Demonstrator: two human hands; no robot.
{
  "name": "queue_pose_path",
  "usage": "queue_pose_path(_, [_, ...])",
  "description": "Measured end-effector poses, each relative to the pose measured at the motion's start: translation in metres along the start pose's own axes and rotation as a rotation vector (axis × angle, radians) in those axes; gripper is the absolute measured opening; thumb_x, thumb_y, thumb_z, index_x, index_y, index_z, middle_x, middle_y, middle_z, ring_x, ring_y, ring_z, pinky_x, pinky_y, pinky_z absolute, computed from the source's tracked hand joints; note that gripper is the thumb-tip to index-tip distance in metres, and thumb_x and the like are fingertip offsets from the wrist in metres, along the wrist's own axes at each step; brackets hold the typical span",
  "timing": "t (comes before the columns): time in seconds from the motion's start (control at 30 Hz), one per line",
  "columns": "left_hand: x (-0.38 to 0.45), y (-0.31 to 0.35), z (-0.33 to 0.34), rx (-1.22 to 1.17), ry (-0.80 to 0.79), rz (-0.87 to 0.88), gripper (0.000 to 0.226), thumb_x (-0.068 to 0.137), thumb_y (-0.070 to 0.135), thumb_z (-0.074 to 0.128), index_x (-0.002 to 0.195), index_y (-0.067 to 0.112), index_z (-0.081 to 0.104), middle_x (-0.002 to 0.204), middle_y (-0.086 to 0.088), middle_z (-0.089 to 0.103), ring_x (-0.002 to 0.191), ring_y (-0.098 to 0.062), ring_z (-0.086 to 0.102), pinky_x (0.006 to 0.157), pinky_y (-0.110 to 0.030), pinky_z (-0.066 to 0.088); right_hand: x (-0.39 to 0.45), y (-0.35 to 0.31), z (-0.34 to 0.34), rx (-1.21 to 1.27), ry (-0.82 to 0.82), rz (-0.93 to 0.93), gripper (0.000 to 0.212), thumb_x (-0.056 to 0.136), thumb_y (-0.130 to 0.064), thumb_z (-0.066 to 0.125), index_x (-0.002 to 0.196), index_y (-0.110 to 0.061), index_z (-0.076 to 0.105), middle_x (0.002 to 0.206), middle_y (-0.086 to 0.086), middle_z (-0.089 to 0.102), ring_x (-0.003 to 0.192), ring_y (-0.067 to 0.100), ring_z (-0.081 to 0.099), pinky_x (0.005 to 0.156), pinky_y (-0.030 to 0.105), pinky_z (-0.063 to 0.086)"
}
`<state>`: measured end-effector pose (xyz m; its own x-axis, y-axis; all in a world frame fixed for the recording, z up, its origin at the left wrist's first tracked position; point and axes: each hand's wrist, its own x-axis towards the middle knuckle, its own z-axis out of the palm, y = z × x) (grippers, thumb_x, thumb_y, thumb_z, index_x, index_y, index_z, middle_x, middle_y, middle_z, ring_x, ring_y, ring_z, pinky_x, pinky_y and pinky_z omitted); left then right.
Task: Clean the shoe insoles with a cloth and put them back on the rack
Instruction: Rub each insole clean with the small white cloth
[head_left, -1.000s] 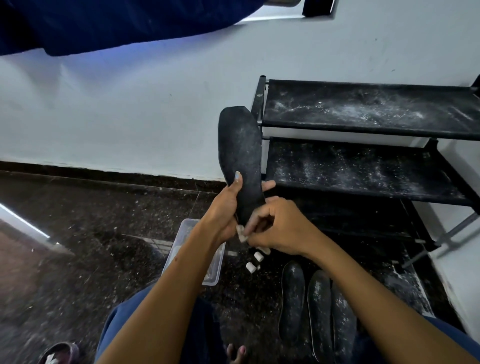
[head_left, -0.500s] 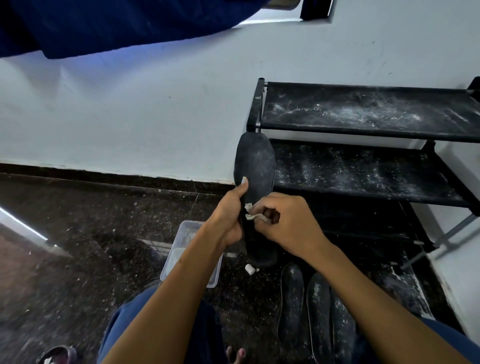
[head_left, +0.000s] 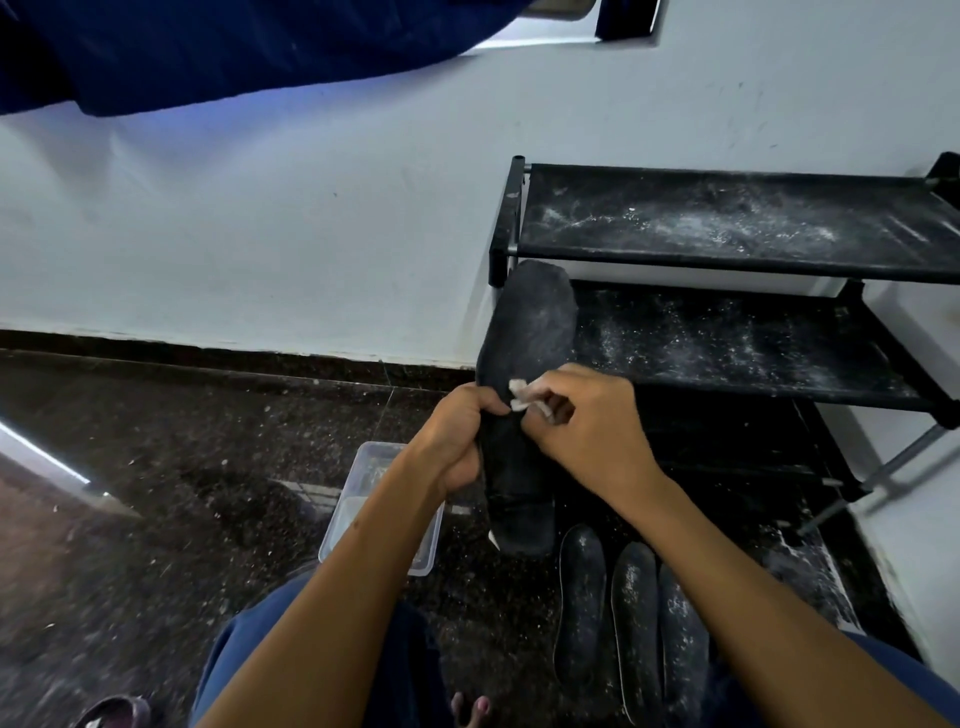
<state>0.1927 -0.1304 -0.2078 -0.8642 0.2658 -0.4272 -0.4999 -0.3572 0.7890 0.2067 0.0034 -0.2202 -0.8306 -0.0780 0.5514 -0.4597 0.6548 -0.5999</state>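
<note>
A dark, dusty insole (head_left: 527, 338) stands upright in front of me. My left hand (head_left: 454, 434) grips its left edge near the middle. My right hand (head_left: 587, 423) pinches a small white cloth (head_left: 519, 395) against the insole's face, beside my left thumb. Three more dusty black insoles (head_left: 631, 608) lie side by side on the floor below my right forearm. The black shoe rack (head_left: 727, 270) stands to the right against the wall, its shelves speckled with white dust.
A clear plastic container (head_left: 374, 499) sits on the dark speckled floor under my left forearm. My knees in blue trousers fill the bottom. A sandal (head_left: 111, 714) shows at the bottom left. Dark blue fabric hangs above.
The insole has dropped lower in my hands and tilted slightly right. My right hand with the cloth has moved up its face. The white bits below my hands are gone from view.
</note>
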Motion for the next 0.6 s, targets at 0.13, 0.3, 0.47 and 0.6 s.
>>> queue_pose_path(0.13, [0.004,0.0,-0.001,0.051,0.033,0.062,0.042,0.073,-0.013,0.026,0.104,-0.001,0.052,0.084,-0.019,0.056,0.07,-0.028,0.059,0.058,-0.029,0.057,0.001,0.001,0.0,-0.018,0.005,-0.011,0.013,0.068,-0.001,0.07,0.078,-0.01,0.073,0.072,0.0,0.064,0.06,0.003,0.051,0.061,0.015,0.043])
queue_pose_path(0.3, [-0.006,-0.004,0.006,0.036,-0.038,0.02,0.04,0.063,-0.015,0.027,0.084,-0.003,0.06,0.072,-0.018,0.065,0.059,-0.028,0.066,0.059,-0.035,0.058,0.01,0.008,-0.007,-0.018,0.167,0.08,0.013,0.071,0.001,0.071,0.081,-0.006,0.074,0.075,0.004,0.068,0.062,0.011,0.06,0.062,0.006,0.042])
queue_pose_path(0.47, [-0.003,-0.002,0.004,0.104,0.033,-0.027,0.035,0.076,-0.011,0.026,0.08,-0.001,0.06,0.071,-0.014,0.059,0.062,-0.023,0.06,0.058,-0.026,0.053,0.002,-0.001,0.001,0.088,-0.039,0.026,0.013,0.066,-0.008,0.068,0.078,-0.01,0.075,0.07,0.001,0.066,0.056,0.007,0.055,0.058,0.013,0.043])
queue_pose_path(0.6, [0.0,-0.001,0.009,0.142,0.047,0.012,0.037,0.073,-0.015,0.024,0.079,-0.001,0.058,0.07,-0.015,0.058,0.062,-0.024,0.059,0.057,-0.027,0.053,0.009,0.001,-0.004,0.045,0.061,0.048,0.011,0.07,-0.005,0.071,0.079,-0.011,0.075,0.073,0.0,0.067,0.06,0.006,0.057,0.061,0.009,0.042])
